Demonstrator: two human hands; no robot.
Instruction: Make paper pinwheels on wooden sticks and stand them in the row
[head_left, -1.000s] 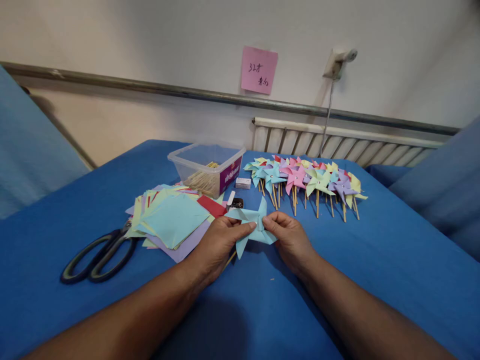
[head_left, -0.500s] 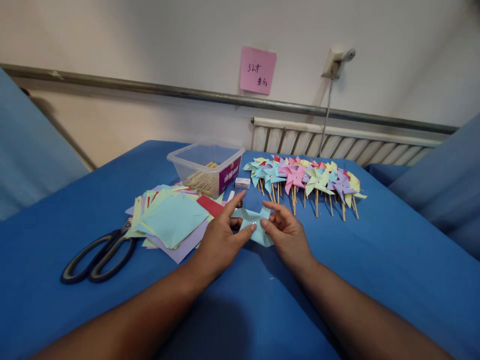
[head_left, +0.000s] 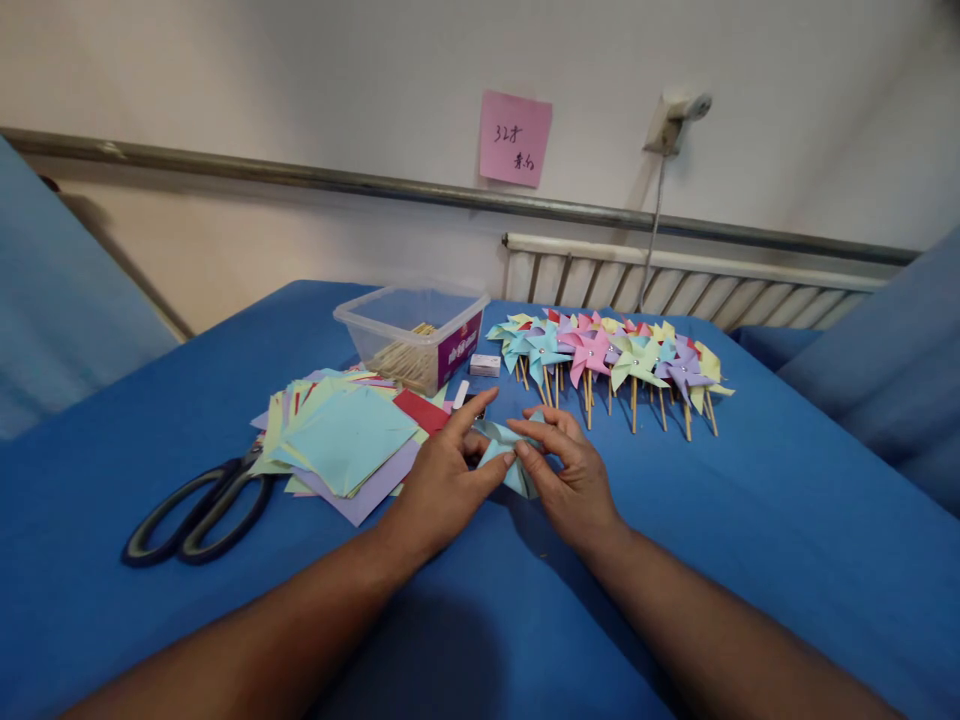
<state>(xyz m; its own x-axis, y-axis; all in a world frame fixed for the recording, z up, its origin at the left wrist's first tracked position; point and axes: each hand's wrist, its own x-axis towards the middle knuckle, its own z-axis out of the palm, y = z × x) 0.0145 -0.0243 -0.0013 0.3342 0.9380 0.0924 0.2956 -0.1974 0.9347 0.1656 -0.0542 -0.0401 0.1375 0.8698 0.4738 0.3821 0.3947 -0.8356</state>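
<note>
Between my hands is a light blue paper pinwheel (head_left: 517,478), partly folded and held above the table. My left hand (head_left: 446,475) grips its left side, thumb pressed near the middle and fingers behind the paper. My right hand (head_left: 566,475) pinches the right side, its thumb close to my left thumb and its fingers on the upper blade. The thumbs cover the pinwheel's centre. Just left of my left hand lies a pile of coloured paper squares (head_left: 352,435), a light blue one on top. A red paper piece (head_left: 418,410) sticks out beside it.
Large dark-handled scissors (head_left: 202,510) lie at the left, blades under the paper. Behind stand a clear plastic box (head_left: 390,330) of wooden sticks and a small white box (head_left: 485,366). Several finished pinwheels (head_left: 592,353) on sticks lie at the back right of the blue-covered table (head_left: 750,500).
My right fingers have moved left and inward, bending the paper's upper right blade toward the centre. The shiny spot at the pinwheel's middle is now covered. My left hand has barely moved.
</note>
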